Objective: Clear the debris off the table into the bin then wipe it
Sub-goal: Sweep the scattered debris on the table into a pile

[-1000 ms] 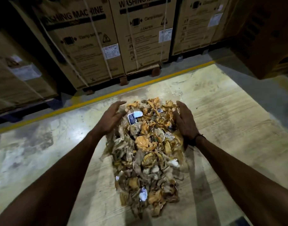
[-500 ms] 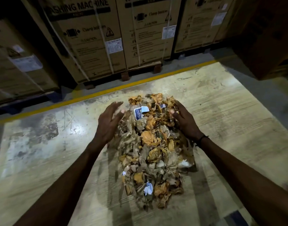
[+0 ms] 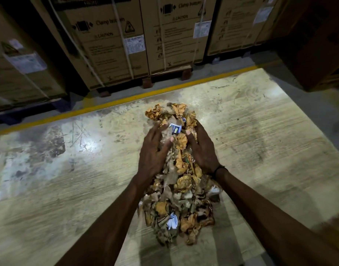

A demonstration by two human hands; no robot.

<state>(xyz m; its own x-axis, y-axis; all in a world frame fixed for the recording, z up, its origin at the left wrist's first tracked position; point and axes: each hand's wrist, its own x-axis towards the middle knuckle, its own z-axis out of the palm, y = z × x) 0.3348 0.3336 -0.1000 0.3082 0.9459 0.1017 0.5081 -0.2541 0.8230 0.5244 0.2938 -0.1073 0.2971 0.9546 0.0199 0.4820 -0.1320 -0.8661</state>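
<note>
A long heap of debris (image 3: 181, 196), crumpled brown and orange paper with a few white and blue scraps, lies in the middle of the pale, stained wooden table (image 3: 68, 179). My left hand (image 3: 152, 153) presses against the heap's far left side, fingers spread and nearly straight. My right hand (image 3: 202, 150) cups the far right side, its fingers curled over the crumpled paper. Between the two hands the far part of the heap is squeezed narrow. A blue and white wrapper (image 3: 176, 128) sits between my fingertips. No bin is in view.
Large strapped cardboard cartons (image 3: 107, 45) stand on pallets beyond the table's far edge. A yellow floor line (image 3: 114, 101) runs between them and the table. A dark brown box (image 3: 318, 45) looms at the upper right.
Both hands have closed inward over the far part of the heap, squeezing it narrower. The view has tilted down and come closer.
</note>
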